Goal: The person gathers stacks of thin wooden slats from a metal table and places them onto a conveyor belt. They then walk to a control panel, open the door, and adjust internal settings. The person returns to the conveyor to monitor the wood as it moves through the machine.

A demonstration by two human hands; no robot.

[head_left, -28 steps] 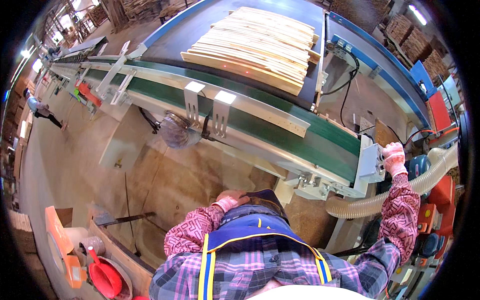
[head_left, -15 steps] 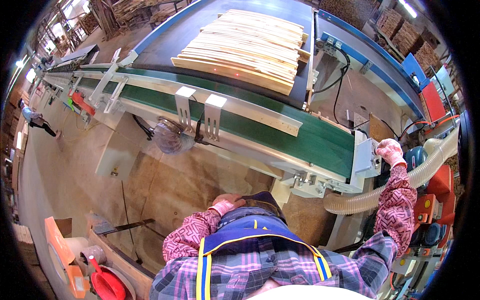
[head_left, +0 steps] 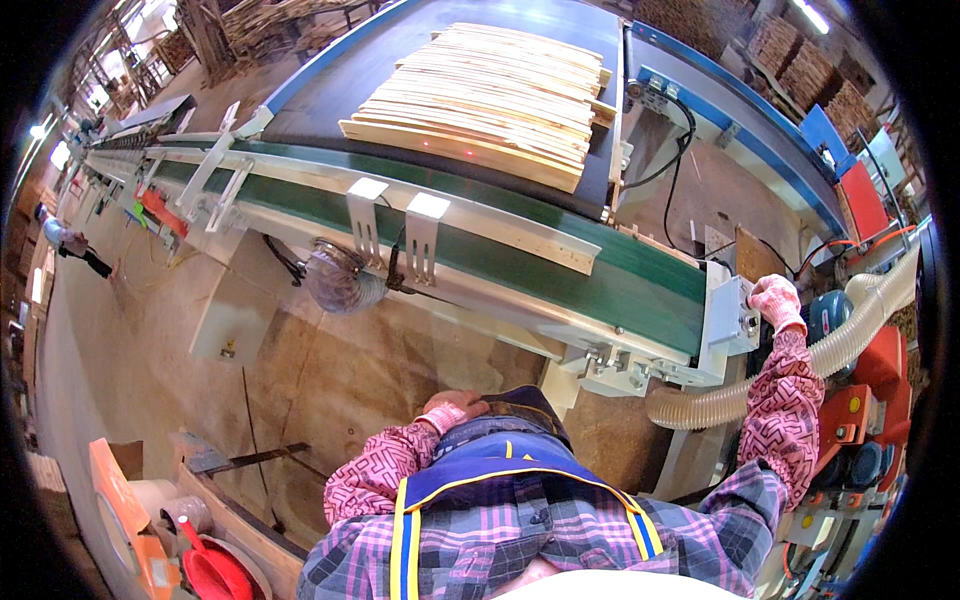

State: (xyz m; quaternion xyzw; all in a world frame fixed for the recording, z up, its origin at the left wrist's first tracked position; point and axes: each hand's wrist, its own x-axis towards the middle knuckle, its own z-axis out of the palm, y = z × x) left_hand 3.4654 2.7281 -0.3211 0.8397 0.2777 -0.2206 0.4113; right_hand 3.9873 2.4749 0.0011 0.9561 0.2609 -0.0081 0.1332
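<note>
My right hand [head_left: 776,299], in a pink-and-white glove, is curled against the face of a white control box [head_left: 727,318] at the near end of the conveyor. Whatever its fingers grip there is hidden, though a dark knob [head_left: 748,322] shows just below them. My left hand [head_left: 457,405] lies at my waist on the blue apron [head_left: 500,462], fingers stretched and holding nothing. Beyond the green conveyor belt [head_left: 560,285], a wide layer of thin wooden strips [head_left: 485,95] rests on a dark belt [head_left: 330,105], with small red light dots on its nearest board.
A metal guide rail [head_left: 500,228] runs along the green belt. To my right are a ribbed clear hose [head_left: 850,345] and red machinery [head_left: 880,370]. A red scoop [head_left: 215,570] sits in a wooden box at lower left. Another person [head_left: 72,240] stands far left.
My right hand stays at the control box, its forearm shifted slightly left and up. My left hand and the wooden strips look the same. The far person has moved slightly.
</note>
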